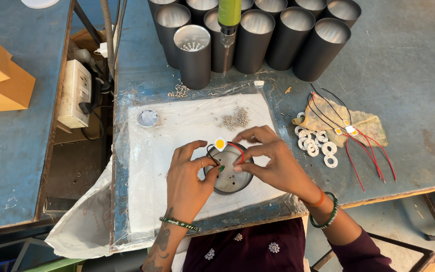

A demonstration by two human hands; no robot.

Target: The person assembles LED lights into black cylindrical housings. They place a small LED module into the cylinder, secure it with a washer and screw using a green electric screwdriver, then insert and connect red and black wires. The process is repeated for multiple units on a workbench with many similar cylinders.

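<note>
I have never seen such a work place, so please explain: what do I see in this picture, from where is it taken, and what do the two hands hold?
The single picture comes from a camera on the person's head, looking down at a blue worktable. There is no machine, only bare hands. The left hand and right hand together hold a round grey metal housing, with a small yellow square chip with red and black wires at its top edge. It sits on a white sheet under clear plastic, near a heap of small silver screws. Behind stand dark grey metal cylinders; to the right lie white plastic rings and more wired chips.
</note>
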